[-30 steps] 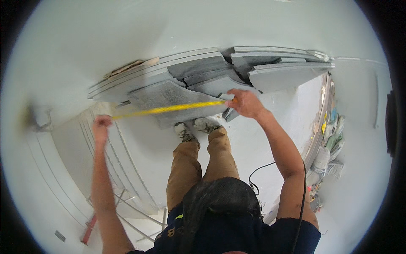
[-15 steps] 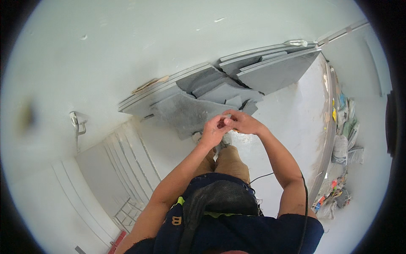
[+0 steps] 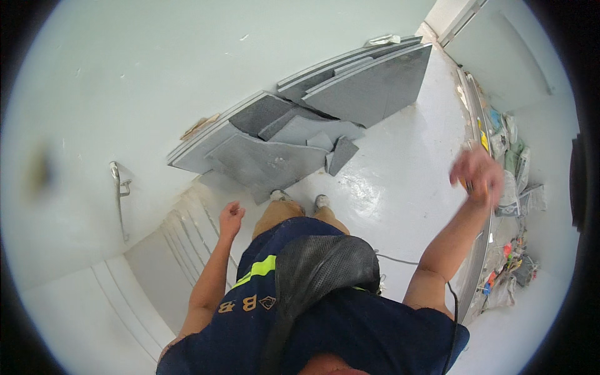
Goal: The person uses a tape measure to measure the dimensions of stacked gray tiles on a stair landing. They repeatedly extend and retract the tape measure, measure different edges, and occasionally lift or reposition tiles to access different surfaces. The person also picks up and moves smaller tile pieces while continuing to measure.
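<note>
My right hand (image 3: 476, 175), smeared by motion, is raised at the right with its fingers round a small yellow-orange tape measure (image 3: 465, 185), mostly hidden. My left hand (image 3: 232, 215) hangs beside my left leg, fingers loosely bent and apart with nothing in them. Grey stone slabs (image 3: 365, 87) lean in stacks along the pale wall ahead, beyond both hands. Some broken grey pieces (image 3: 265, 159) lie against them just in front of my shoes (image 3: 322, 203).
Pale steps (image 3: 181, 237) are at the lower left, below a metal wall handle (image 3: 119, 194). Along the right wall lie long boards (image 3: 475, 106), bags (image 3: 515, 169) and small coloured debris (image 3: 503, 269). A black cable (image 3: 400, 260) runs past my right side.
The yellow tape, stretched between my hands earlier, is no longer extended. My hands met in the middle, then parted: the left dropped leftward, the right moved rightward. My view has turned.
</note>
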A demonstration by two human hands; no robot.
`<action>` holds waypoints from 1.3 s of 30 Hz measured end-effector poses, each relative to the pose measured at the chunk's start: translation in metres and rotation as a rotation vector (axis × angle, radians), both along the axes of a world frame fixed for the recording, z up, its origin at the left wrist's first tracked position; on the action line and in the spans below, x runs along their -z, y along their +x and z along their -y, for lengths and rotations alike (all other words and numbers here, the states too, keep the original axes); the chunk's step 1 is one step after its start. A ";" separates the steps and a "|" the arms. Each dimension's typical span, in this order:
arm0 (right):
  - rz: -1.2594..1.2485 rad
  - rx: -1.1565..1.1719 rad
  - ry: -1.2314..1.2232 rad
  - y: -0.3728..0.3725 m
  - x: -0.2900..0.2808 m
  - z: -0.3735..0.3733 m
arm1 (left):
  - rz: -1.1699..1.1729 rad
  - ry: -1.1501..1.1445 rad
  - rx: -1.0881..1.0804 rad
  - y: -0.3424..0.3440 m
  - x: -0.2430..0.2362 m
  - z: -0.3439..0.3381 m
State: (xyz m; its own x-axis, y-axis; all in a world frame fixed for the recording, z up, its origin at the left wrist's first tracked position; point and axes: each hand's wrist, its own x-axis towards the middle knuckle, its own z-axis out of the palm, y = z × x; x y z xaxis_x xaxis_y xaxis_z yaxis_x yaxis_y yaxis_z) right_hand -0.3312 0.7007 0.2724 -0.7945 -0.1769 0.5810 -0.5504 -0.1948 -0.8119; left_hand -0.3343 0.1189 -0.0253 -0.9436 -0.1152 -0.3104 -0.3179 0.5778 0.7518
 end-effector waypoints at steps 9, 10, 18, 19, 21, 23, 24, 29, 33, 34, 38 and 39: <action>-0.895 -0.825 0.762 0.164 -0.168 0.003 | -0.045 -0.243 0.034 0.040 -0.003 -0.002; -0.908 -0.822 0.759 0.176 -0.176 0.006 | -0.033 -0.270 0.042 0.040 -0.002 -0.002; -0.618 -0.052 0.991 0.198 -0.189 -0.013 | 0.097 -0.322 -0.067 0.041 0.036 0.025; -0.576 0.127 1.144 0.197 -0.188 -0.010 | 0.127 -0.327 -0.067 0.049 0.045 0.032; -0.536 -0.043 1.210 0.194 -0.186 0.002 | 0.218 -0.338 -0.091 0.068 0.064 0.047; -0.578 -0.256 1.114 0.189 -0.189 0.020 | 0.198 -0.501 0.109 0.078 0.083 0.062; -0.627 -0.290 1.034 0.188 -0.198 0.029 | 0.248 -0.588 0.199 0.087 0.088 0.071; -0.730 -0.305 1.098 0.181 -0.241 0.090 | 0.346 -0.569 0.273 0.080 0.111 0.108; -0.645 -0.388 0.972 0.144 -0.246 0.115 | 0.238 -0.658 0.438 0.028 0.129 0.121; -0.594 -0.353 0.923 0.128 -0.238 0.113 | 0.229 -0.719 0.515 0.006 0.132 0.124; -0.102 0.141 0.757 0.057 -0.173 0.105 | 0.181 -0.579 0.199 -0.084 0.138 0.101; 0.140 0.379 0.733 0.047 -0.150 0.110 | 0.152 -0.605 0.176 -0.113 0.140 0.093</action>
State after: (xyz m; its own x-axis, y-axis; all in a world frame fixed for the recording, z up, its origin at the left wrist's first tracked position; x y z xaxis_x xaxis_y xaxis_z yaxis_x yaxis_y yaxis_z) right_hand -0.2838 0.5905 0.4227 -0.9325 -0.1779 0.3143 -0.3568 0.5872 -0.7265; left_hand -0.4469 0.0262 -0.1658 -0.9149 -0.1594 -0.3708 -0.2570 0.9384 0.2309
